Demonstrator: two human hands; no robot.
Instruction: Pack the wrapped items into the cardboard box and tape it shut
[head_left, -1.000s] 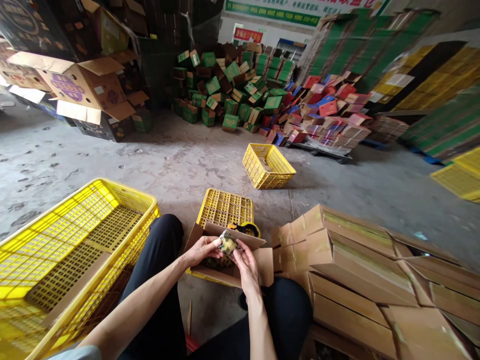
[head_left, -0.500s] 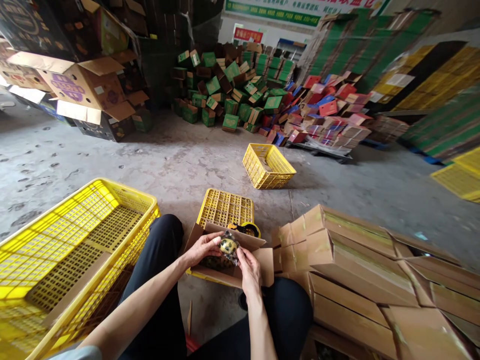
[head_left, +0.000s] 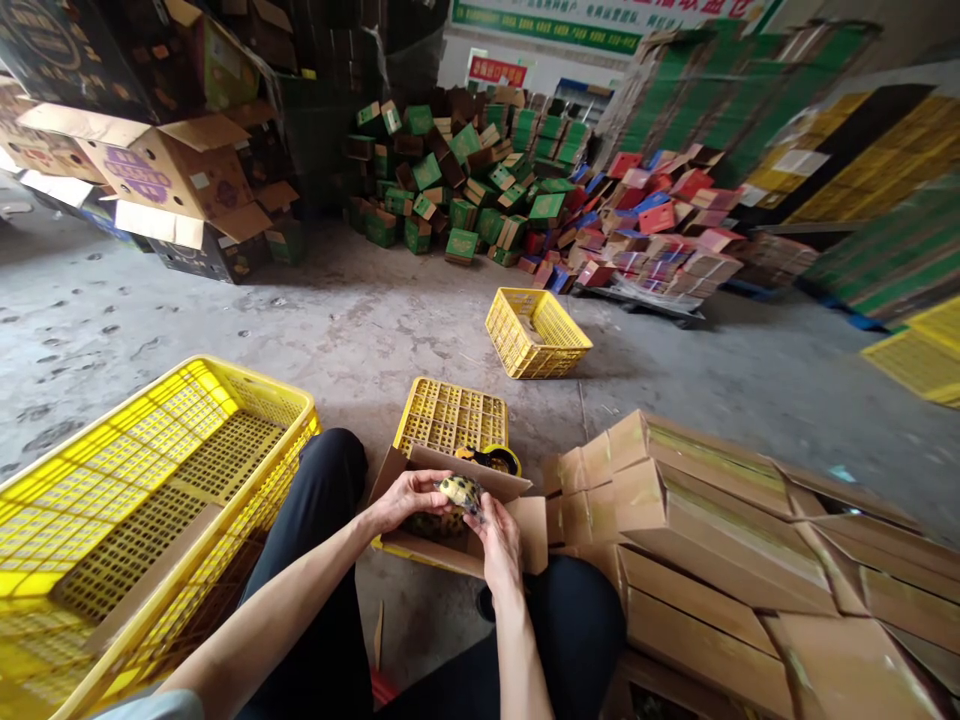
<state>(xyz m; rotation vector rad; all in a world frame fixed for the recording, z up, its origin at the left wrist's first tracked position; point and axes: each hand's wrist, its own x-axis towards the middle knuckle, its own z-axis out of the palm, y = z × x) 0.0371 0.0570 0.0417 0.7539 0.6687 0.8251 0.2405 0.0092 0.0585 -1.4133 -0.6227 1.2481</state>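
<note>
Between my hands is a small rounded yellow thing with dark spots (head_left: pixel 459 490), in what looks like shiny clear plastic; its kind I cannot make out. The fingers of my left hand (head_left: pixel 409 498) pinch its left end, and my right hand (head_left: pixel 496 528) grips its lower right side. Directly below is an open cardboard box (head_left: pixel 474 552) with its flaps up. More dark-and-yellow items lie inside, mostly hidden by my hands. The box rests on an upturned yellow crate (head_left: pixel 450 408). Just behind the box flap sits a black-and-yellow tape dispenser (head_left: pixel 499 459).
A large yellow crate (head_left: pixel 289 400) stands left of my knee. Flattened cardboard boxes (head_left: pixel 735 530) are stacked at the right. Ahead on the floor is a smaller yellow crate (head_left: pixel 536 350). Piles of green boxes (head_left: pixel 461 240) and red boxes (head_left: pixel 656 215) fill the back.
The spotted yellow thing has turned between my fingers and now lies more lengthwise, tilted down to the right. Both hands stay above the box.
</note>
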